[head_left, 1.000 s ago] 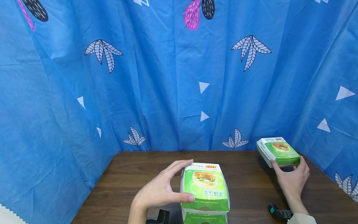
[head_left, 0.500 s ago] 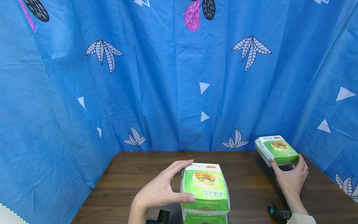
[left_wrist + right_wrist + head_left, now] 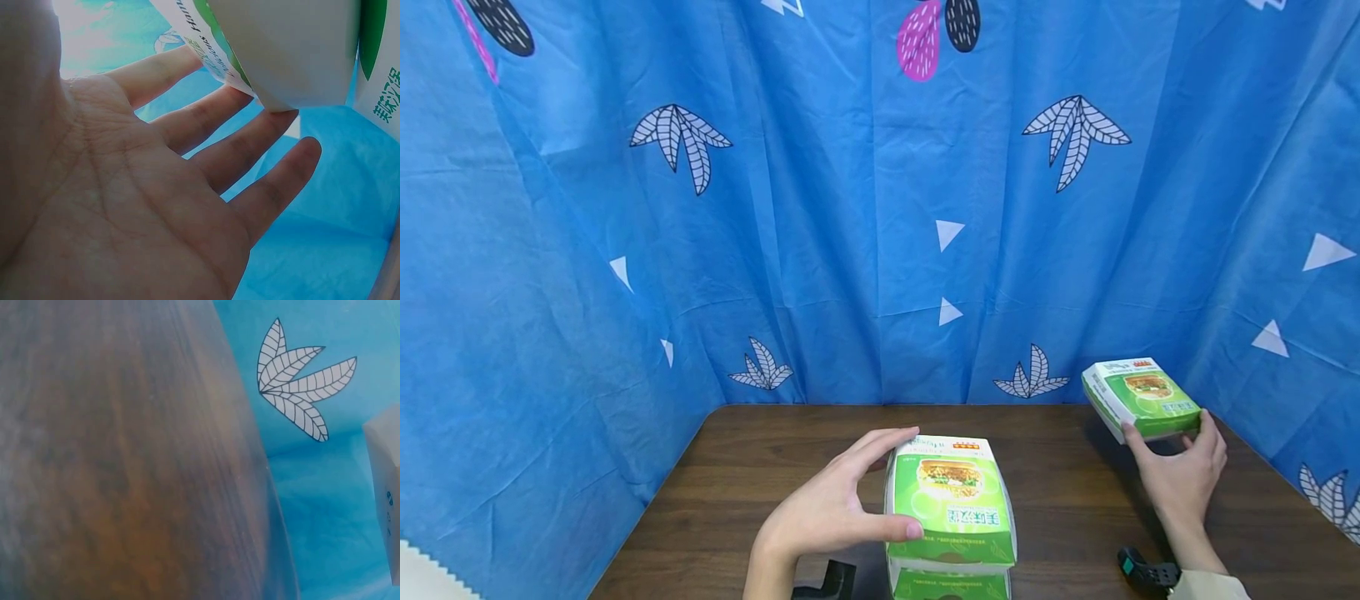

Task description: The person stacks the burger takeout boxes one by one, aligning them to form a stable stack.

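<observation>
My left hand [image 3: 827, 508] grips a green and white burger box [image 3: 955, 492] near the front middle, with its thumb at the front left corner and fingers along the far left. Directly below that box a second burger box [image 3: 951, 586] shows its green front, cut off by the frame. In the left wrist view the fingertips of my left hand [image 3: 144, 181] meet the lower edge of a box [image 3: 287, 50]. At the back right, my right hand [image 3: 1183, 479] holds another burger box [image 3: 1150, 396] by its near end, raised over the table. Only that box's corner [image 3: 387, 494] enters the right wrist view.
The dark wooden table [image 3: 760, 458] stretches between and around the boxes. A blue curtain [image 3: 820, 208] with leaf prints rises behind its back edge and along both sides. A black wrist strap [image 3: 1150, 573] sits on the right arm.
The right hand's burger box has risen slightly and shifted a little to the left. My left hand and the two boxes at the front have stayed in place.
</observation>
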Demonstrator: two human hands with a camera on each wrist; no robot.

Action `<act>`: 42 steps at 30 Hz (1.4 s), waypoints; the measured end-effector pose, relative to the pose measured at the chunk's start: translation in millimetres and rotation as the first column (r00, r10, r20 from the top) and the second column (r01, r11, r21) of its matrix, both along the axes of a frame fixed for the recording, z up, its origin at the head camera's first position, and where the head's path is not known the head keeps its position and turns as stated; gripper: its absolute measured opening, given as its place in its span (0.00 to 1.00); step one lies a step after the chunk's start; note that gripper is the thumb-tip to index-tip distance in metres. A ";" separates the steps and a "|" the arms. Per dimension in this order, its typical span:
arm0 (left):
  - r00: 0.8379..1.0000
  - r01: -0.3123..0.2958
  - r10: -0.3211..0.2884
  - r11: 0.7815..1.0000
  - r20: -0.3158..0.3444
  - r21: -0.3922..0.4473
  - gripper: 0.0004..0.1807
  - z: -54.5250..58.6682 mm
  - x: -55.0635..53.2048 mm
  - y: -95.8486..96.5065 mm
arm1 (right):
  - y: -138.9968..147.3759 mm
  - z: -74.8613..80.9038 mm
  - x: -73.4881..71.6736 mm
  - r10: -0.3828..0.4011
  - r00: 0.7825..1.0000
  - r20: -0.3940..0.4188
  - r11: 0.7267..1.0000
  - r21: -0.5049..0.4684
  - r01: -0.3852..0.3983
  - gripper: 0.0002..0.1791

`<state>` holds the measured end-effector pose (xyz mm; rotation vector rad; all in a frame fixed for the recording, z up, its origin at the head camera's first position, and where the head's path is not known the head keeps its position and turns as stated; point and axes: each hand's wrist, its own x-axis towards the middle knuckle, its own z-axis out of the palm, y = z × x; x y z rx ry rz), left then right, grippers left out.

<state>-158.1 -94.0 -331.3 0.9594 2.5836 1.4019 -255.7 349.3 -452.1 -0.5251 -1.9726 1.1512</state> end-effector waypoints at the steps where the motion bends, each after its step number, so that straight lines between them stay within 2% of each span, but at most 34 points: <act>1: 1.000 0.000 0.000 1.000 0.008 0.001 0.43 0.3 -0.1 0.1 | -0.1 0.7 0.1 0.000 1.000 0.000 1.000 0.000 0.000 0.56; 13: 1.000 0.001 -0.001 1.000 -0.003 -0.004 0.43 -0.1 0.6 -0.3 | -5.9 9.4 2.1 0.006 0.999 -0.032 1.000 0.020 -0.006 0.56; 32: 1.000 -0.013 0.014 1.000 0.019 -0.007 0.41 0.4 0.7 1.2 | -14.3 27.8 6.2 0.027 0.984 -0.174 0.997 0.074 -0.014 0.54; 42: 1.000 -0.020 0.020 1.000 0.021 -0.007 0.41 -0.7 0.6 0.7 | -19.2 37.4 8.5 0.051 0.976 -0.211 0.993 0.114 -0.027 0.53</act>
